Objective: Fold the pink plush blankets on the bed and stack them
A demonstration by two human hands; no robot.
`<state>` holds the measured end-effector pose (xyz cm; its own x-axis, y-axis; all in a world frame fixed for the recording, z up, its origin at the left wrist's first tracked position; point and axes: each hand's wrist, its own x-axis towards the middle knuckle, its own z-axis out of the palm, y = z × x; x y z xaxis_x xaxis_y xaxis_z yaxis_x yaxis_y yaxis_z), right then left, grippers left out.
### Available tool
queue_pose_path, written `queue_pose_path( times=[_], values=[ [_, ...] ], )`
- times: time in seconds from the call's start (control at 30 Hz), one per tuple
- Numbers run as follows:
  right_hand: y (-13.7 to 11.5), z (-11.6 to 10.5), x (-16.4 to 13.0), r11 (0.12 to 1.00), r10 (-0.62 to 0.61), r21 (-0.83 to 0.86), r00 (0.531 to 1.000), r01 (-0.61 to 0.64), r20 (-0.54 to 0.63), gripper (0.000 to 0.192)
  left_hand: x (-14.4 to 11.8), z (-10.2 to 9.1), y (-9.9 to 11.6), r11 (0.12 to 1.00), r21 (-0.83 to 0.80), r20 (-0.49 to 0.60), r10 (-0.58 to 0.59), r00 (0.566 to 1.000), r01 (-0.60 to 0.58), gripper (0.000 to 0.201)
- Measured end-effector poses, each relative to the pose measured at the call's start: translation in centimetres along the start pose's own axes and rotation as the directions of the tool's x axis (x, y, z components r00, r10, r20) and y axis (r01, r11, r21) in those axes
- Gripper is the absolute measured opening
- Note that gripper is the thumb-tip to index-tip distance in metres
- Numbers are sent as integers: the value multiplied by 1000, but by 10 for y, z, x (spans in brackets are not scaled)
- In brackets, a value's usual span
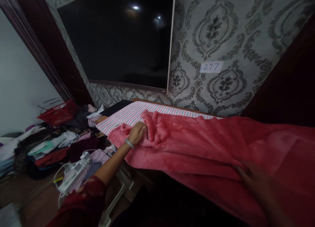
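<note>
One pink blanket [211, 145] lies spread across the bench [172, 106], over a striped cover [128, 117] that shows at the far left end; the near edge of the blanket hangs off the front of the bench.

The left hand [137, 132] is clenched on a bunched fold near the blanket's left end, its grip full of fleece, with one pale bangle [129, 143] on the wrist. The right hand [256, 179] rests flat on the blanket lower right, fingers spread and pressing, not closed on anything (it is dim and blurred there, so how firmly it presses cannot be told).

The blanket looks thick, plush and soft: it should be light for its bulk, limp, apt to slump and drag rather than keep a shape, and slow to slide on the cover. A hem or a corner looks the surest place to take hold; a gathered handful mid-cloth would only stretch the pile.

To the left sit one red basket [59, 112], a heap of folded clothes [46, 149] and one white iron [72, 177]. One dark screen [120, 39] hangs on the patterned wall, beside one label reading 277 [211, 67].
</note>
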<state>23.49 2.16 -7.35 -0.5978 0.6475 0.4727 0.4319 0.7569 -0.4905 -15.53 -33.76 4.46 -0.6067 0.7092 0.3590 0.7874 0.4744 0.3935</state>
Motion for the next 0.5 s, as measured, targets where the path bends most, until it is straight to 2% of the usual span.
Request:
queue_pose_path(
  times=[0.03,0.1,0.23,0.37,0.5],
  values=[
    [0,0,0,1000,2,1,1000,-2,-5,54,14,-2,-8,994,3,-21,-106,994,106,34],
    [-1,1,1,1000,4,0,1000,-4,-11,54,41,-3,-22,976,-1,-5,-217,976,217,31],
    [-3,1,2,1000,8,-10,1000,-8,-14,53,73,2,-34,955,-87,129,-271,954,283,23],
    [-4,-1,2,1000,-11,-18,1000,10,-16,54,72,3,-34,914,-235,228,-279,933,331,19],
    [-2,0,1,998,-22,-53,1000,21,-22,55,61,-2,-36,837,-400,242,-297,924,374,24]
  ],
)
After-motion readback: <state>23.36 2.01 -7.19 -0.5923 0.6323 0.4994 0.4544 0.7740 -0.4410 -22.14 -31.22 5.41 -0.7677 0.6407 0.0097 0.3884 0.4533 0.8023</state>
